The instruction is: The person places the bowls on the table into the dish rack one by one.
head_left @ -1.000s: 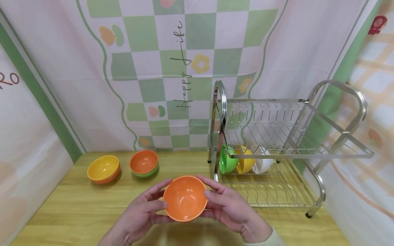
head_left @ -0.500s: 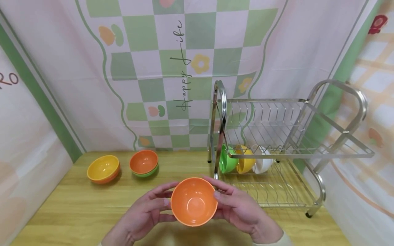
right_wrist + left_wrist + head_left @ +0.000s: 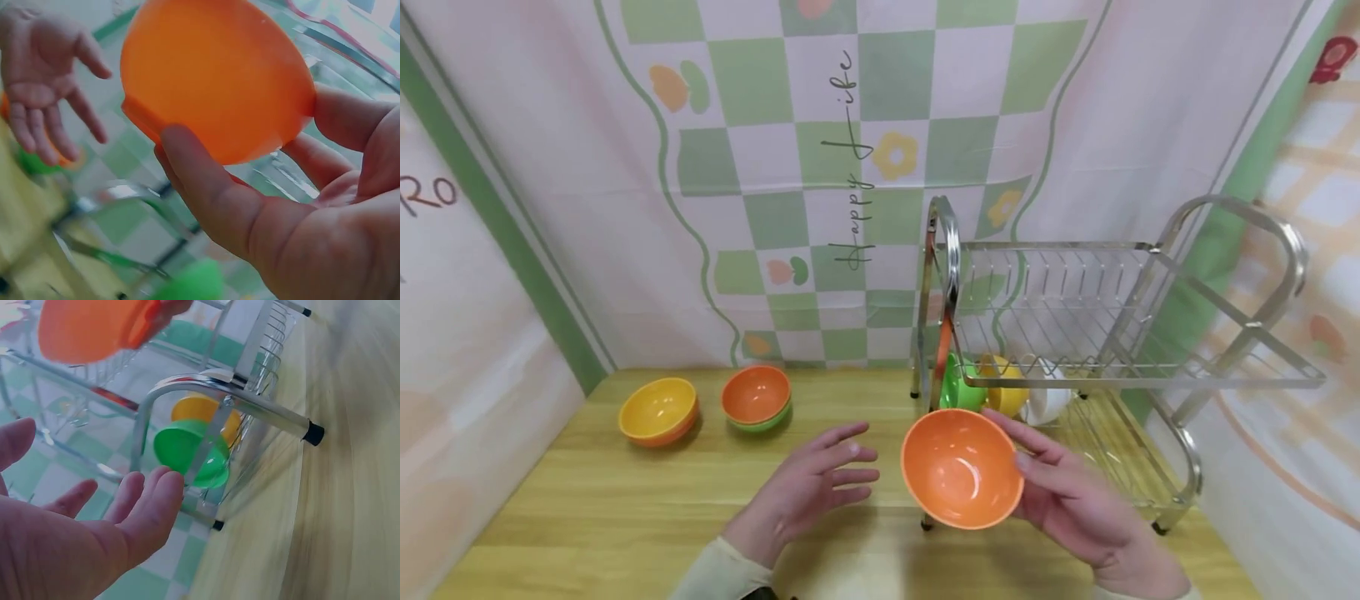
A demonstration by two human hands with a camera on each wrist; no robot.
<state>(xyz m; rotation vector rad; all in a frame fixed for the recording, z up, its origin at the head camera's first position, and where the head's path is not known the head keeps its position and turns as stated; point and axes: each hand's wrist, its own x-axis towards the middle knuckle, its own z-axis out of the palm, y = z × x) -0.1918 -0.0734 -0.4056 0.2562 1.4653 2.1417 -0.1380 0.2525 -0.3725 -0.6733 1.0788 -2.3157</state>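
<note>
Across the wooden worktop [image 3: 595, 500] I count two nested pairs of bowls [image 3: 658, 408], and three more bowls [image 3: 1011, 401], partly hidden, in the steel rack [image 3: 1142, 384]. The right hand's [image 3: 1075, 510] fingers clamp one orange bowl [image 3: 962, 468] before it; the left hand [image 3: 812, 479] spreads its fingers. The orange bowl's outside fills the right-wrist view.

Items are carried by a wood-grained table [image 3: 625, 517]. Toward the far left edge, an orange lower bowl [image 3: 682, 431] is set directly on the surface, with a yellow bowl [image 3: 658, 408] nested in it. Beside it, apart, a green lower bowl [image 3: 767, 423] is placed, with an orange upper bowl [image 3: 756, 395] nested in it. At the right, a two-tier metal rack [image 3: 1150, 383] is supported on black feet [image 3: 1161, 528]; a green vessel [image 3: 957, 396], yellow vessel [image 3: 1011, 402] and white vessel [image 3: 1047, 405] are held in its lower tier.
</note>
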